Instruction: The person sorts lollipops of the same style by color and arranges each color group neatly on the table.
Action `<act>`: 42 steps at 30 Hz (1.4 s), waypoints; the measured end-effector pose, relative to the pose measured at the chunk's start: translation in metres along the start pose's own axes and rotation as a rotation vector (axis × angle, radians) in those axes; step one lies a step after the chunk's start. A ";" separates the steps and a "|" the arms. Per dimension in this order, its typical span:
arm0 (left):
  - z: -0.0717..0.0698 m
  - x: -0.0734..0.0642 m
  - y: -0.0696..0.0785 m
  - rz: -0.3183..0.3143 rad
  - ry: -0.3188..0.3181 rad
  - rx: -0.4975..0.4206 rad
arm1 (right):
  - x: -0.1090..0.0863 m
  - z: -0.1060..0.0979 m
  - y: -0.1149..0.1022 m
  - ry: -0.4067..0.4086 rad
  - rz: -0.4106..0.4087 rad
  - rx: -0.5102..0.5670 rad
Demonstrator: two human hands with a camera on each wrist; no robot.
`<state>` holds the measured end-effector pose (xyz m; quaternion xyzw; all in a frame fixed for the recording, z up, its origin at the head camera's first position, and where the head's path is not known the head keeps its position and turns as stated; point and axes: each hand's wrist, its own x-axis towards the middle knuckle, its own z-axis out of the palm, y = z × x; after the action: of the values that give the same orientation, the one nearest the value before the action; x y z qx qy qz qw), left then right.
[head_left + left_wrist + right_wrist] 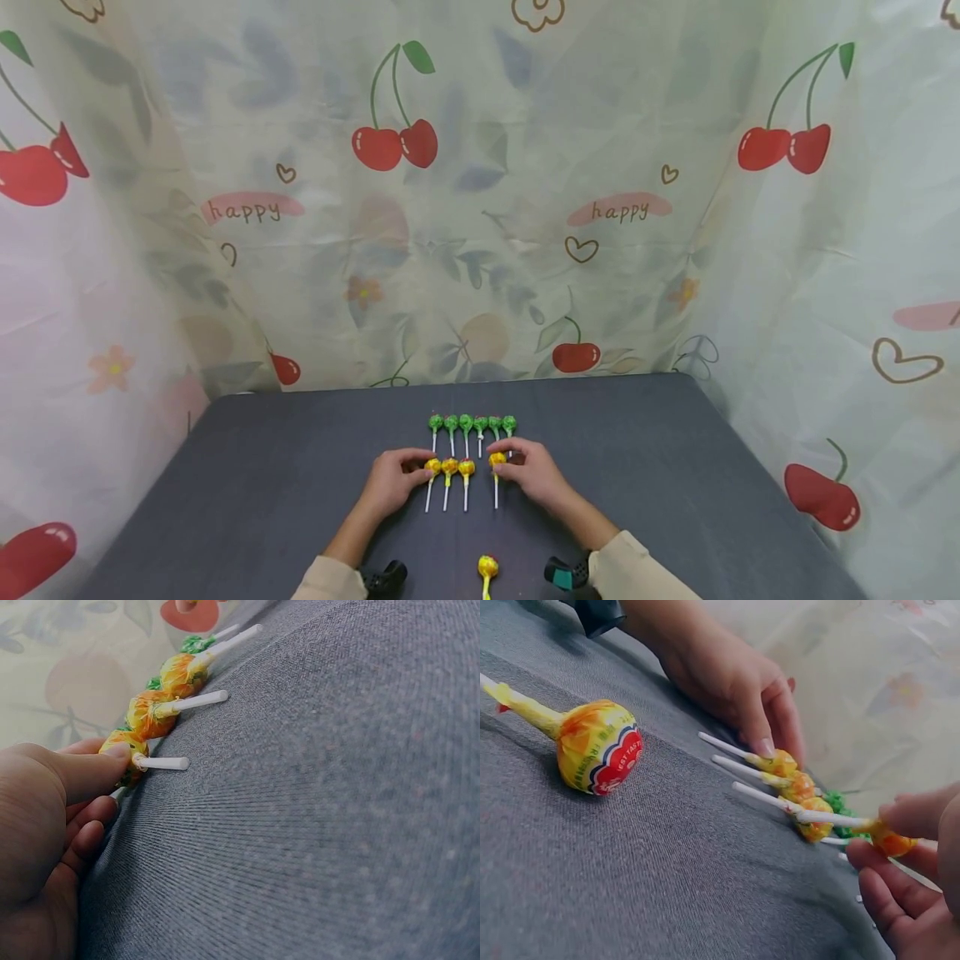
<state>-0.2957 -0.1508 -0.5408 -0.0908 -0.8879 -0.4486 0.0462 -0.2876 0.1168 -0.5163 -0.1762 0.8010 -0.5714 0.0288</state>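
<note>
Three yellow lollipops (449, 467) stand side by side in a row, sticks toward the person. The left hand (392, 482) pinches the head of the leftmost yellow lollipop (124, 747) between thumb and fingers. To the right of the row, across a small gap, the right hand (534, 472) pinches another yellow lollipop (889, 838) by its head, stick pointing toward the person. Behind them lies a row of several green lollipops (466, 423), partly hidden by the yellow ones in both wrist views.
One more yellow lollipop (600, 746) lies near the front of the dark grey cloth-covered table (300, 467). A pale curtain (480, 250) printed with cherries surrounds the table at the back and sides. Black wrist devices (566, 573) sit by the sleeves.
</note>
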 end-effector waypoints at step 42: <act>0.000 -0.001 0.000 -0.001 0.010 0.002 | 0.012 0.035 0.008 0.195 -0.006 -0.375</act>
<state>-0.2944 -0.1506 -0.5411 -0.0883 -0.8882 -0.4480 0.0504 -0.2919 0.0840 -0.5338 -0.1249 0.8917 -0.4268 -0.0839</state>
